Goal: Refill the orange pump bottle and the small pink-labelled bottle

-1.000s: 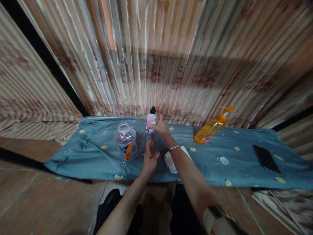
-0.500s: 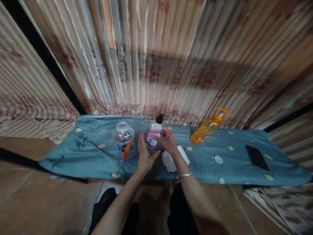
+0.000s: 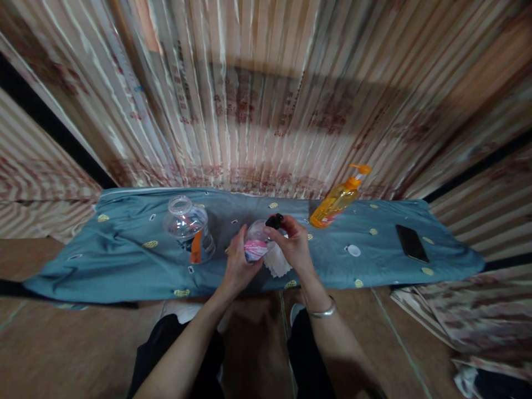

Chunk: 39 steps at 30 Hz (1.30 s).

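A clear pump bottle with a pink label (image 3: 256,249) is in my left hand (image 3: 240,265), its fingers closed around the left side. My right hand (image 3: 294,244) pinches the black pump head (image 3: 274,221) at the bottle's top. The bottle tilts towards me, its top leaning to the right. Whether the pump head is still fixed to the neck I cannot tell. Behind my right hand, a crumpled white cloth or tissue (image 3: 276,264) lies partly covered on the blue-green sheet.
A clear plastic jar (image 3: 187,224) with an orange label stands at left. An orange-yellow pump bottle (image 3: 334,204) is at back right. Further right lie a small white disc (image 3: 353,251) and a black phone (image 3: 411,243). A striped curtain (image 3: 257,111) hangs behind the sheet-covered surface (image 3: 124,260).
My left hand has closed on the pink-label bottle, and my right hand has moved up to its black pump head. The bottle has come nearer and tilted. The camera view has shifted right.
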Tool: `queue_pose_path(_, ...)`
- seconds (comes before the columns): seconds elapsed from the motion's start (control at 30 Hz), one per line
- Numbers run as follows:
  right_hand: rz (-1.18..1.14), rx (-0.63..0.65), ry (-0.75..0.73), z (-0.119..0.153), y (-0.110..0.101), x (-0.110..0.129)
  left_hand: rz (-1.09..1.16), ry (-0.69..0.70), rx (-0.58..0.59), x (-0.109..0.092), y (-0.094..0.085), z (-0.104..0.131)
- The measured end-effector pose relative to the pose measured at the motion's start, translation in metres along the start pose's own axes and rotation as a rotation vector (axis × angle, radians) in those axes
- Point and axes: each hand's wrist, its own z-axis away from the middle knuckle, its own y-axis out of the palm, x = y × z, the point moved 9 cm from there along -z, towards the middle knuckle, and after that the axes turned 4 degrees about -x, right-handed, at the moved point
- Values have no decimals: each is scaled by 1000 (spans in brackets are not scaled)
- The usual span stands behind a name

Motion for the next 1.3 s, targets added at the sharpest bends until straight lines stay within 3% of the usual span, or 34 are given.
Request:
queue_pose_path(0.23,-8,25,19,4,1,5,-31,35,14,-5,1,4)
queue_pose_path(0.53,-52,316,4,4,6,11,3,54,84,-4,2,8)
queue_pose_path(0.73,146,96,-30,-3,-14,4,-123,68,75,-5,-3,6)
queue_pose_path(0.93,-74,269,35,-2,1,-4,-160,63,47,-4,-8,3)
queue_pose_path(1.17,134,49,38,-6,-18,-14,-168,73,48,-5,-7,3)
queue_pose_path(1.3,-3,222,55,-5,-6,-12,-172,57,55,-3,-8,3)
